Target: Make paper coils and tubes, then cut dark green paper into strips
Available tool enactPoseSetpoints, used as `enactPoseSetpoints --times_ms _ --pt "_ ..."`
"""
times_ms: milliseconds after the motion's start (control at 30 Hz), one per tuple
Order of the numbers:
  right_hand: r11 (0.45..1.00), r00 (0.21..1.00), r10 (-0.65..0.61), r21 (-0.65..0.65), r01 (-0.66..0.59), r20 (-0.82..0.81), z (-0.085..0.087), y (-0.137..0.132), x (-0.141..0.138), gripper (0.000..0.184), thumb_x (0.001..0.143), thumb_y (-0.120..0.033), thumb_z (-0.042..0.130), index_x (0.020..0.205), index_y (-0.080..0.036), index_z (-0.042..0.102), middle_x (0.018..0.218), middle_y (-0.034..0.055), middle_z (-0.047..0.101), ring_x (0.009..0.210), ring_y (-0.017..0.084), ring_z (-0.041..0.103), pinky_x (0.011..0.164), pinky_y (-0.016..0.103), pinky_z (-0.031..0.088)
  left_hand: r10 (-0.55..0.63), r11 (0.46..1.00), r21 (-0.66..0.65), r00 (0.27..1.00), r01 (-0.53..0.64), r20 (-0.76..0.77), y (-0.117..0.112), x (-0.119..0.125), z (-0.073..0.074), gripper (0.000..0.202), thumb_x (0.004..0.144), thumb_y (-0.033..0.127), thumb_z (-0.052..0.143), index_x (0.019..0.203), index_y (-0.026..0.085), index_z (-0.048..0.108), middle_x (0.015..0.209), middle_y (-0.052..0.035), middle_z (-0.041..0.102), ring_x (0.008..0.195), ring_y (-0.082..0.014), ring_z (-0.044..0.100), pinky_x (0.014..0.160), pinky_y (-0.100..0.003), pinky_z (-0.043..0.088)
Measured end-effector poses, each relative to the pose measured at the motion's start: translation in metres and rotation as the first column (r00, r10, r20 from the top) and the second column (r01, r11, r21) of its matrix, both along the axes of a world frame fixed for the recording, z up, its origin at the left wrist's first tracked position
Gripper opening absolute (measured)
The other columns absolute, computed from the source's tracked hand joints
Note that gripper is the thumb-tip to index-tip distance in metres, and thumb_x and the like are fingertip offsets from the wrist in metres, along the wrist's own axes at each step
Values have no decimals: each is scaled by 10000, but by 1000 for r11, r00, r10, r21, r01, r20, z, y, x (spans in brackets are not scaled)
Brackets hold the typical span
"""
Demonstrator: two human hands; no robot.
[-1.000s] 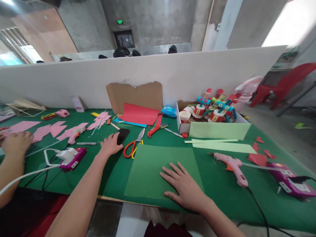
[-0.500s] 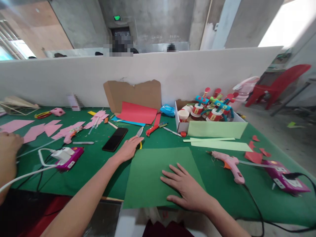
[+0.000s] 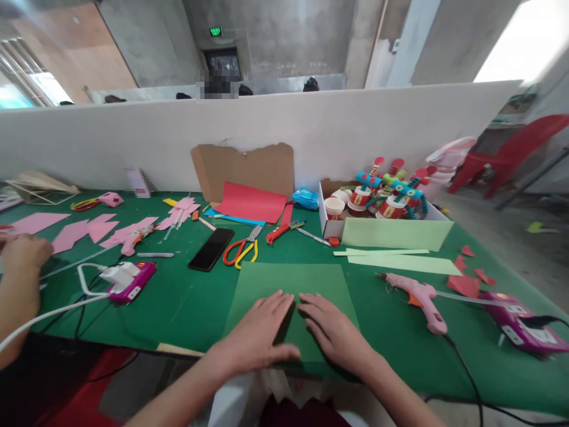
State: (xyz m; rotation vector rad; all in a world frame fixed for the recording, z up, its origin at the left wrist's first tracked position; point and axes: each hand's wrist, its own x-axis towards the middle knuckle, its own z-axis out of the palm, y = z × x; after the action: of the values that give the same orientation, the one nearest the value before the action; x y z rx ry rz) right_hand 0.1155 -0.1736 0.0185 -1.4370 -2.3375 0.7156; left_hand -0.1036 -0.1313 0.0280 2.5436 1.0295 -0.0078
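Observation:
A sheet of green paper (image 3: 291,277) lies at the table's front edge, directly before me. On its left half rests my left hand (image 3: 262,332), fingers stretched out and thumb apart. My right hand (image 3: 333,329) lies on the right half with its fingers extended, the fingertips of both hands close to each other. Neither hand grips anything. Just beyond the sheet's upper left corner are scissors (image 3: 243,246) with one red and one yellow handle loop. A black phone (image 3: 211,249) lies to their left.
At right sit a pink glue gun (image 3: 420,296) and a purple power strip (image 3: 524,323). Behind them stands a box (image 3: 395,233) of paper-cup figures, with pale green strips (image 3: 402,264) in front. Another person's hand (image 3: 26,252) is at far left, near pink paper pieces (image 3: 71,234).
My left hand has left the scissors and come back onto the green paper, beside my right hand. The scissors now lie uncovered. The other person's hand at far left has shifted slightly.

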Motion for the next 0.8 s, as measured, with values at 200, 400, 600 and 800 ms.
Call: enactPoseSetpoints --times_ms 200,400,600,800 --pt "998 999 52 -21 -52 -3 6 -4 16 582 915 -527 479 1375 -172 516 1472 143 454 1399 286 355 1171 502 250 -13 997 71 995 21 -100 -28 -8 -19 1086 693 719 616 1528 215 139 1560 -192 266 1458 -352 184 1129 -537 249" --pt "986 989 141 -100 -136 49 14 -7 12 980 693 -749 609 1449 -154 418 1535 175 337 1446 357 225 1181 557 143 -48 998 24 989 52 -141 -16 -11 -5 930 726 589 678 1490 261 262 1544 -155 327 1425 -329 292 1104 -502 308" --pt "993 994 104 -52 -102 34 12 -12 12 1000 679 -751 617 1466 -178 390 1506 158 398 1435 350 260 1185 537 107 -52 997 48 985 61 -166 -23 -3 -2 972 700 582 694 1494 245 247 1501 -177 395 1378 -351 370 1091 -513 322" --pt "998 995 22 -53 -17 93 13 -28 5 1038 647 -784 608 1444 -145 426 1460 180 458 1388 366 344 1169 535 171 -64 994 79 981 80 -183 -46 -3 -12 841 794 390 610 1510 227 201 1530 -179 343 1408 -337 324 1094 -519 326"
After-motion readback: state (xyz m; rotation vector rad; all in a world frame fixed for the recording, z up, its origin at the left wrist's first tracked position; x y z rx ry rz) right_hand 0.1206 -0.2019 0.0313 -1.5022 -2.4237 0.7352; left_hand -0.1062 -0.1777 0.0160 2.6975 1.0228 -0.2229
